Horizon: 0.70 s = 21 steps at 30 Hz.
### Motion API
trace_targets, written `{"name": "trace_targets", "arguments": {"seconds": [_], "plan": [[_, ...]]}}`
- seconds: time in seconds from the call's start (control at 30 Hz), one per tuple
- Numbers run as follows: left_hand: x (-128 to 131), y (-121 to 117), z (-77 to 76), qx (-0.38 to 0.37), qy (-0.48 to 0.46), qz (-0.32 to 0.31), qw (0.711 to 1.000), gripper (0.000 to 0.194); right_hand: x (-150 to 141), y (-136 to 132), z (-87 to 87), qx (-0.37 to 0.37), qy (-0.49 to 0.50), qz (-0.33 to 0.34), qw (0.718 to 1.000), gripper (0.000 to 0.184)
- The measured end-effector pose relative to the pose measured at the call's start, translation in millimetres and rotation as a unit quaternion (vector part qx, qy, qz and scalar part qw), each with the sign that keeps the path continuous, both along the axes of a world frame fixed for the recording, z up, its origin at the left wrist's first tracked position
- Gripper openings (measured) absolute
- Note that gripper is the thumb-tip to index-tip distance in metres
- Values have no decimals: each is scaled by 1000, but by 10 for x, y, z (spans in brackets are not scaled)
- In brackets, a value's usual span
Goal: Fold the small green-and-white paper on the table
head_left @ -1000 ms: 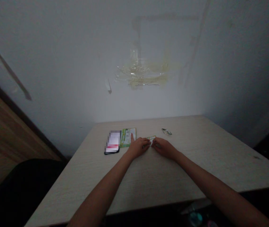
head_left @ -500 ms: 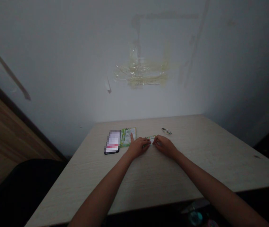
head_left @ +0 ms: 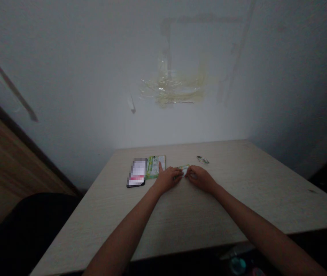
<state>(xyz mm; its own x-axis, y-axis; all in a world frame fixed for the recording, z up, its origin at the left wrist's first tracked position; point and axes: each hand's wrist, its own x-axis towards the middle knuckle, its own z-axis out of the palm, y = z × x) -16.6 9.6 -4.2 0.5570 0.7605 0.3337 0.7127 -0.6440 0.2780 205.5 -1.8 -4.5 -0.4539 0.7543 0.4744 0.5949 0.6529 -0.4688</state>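
A small flat green-and-white piece, like printed paper or card (head_left: 184, 167), lies on the table between my hands, mostly covered by fingers. My left hand (head_left: 169, 178) rests over its left part, fingers laid flat on it and thumb stretched away. My right hand (head_left: 199, 177) has its fingertips pinched together at the piece's right edge. Just beyond my left thumb is a green-and-white printed booklet or packet (head_left: 153, 165), lying flat. Beside it on the left is a phone (head_left: 137, 172) with its screen blurred out.
A small folded scrap of patterned paper (head_left: 203, 159) lies behind my right hand. The pale wooden table (head_left: 238, 180) meets a wall with old clear tape (head_left: 177, 90). A dark seat back (head_left: 34, 222) is at the left, and dim objects (head_left: 237, 264) sit below the front edge.
My right fingertips have shifted very slightly at the edge of the piece. Everything else has stayed in place.
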Motion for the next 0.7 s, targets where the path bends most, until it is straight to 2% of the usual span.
{"name": "trace_targets", "arguments": {"seconds": [0.13, 0.3, 0.47, 0.7], "plan": [[-4, -8, 9, 5, 4, -4, 1000, 26, -8, 13, -13, 19, -31, -21, 999, 10], [-13, 2, 25, 17, 18, -19, 1000, 27, -22, 20, -3, 44, -81, -83, 992, 10], [-19, 14, 28, 28, 24, -25, 999, 26, -20, 74, -4, 50, -117, -149, 981, 7], [-15, 6, 24, 33, 18, -27, 999, 29, 4, 132, 4, 45, -145, -205, 967, 6]]}}
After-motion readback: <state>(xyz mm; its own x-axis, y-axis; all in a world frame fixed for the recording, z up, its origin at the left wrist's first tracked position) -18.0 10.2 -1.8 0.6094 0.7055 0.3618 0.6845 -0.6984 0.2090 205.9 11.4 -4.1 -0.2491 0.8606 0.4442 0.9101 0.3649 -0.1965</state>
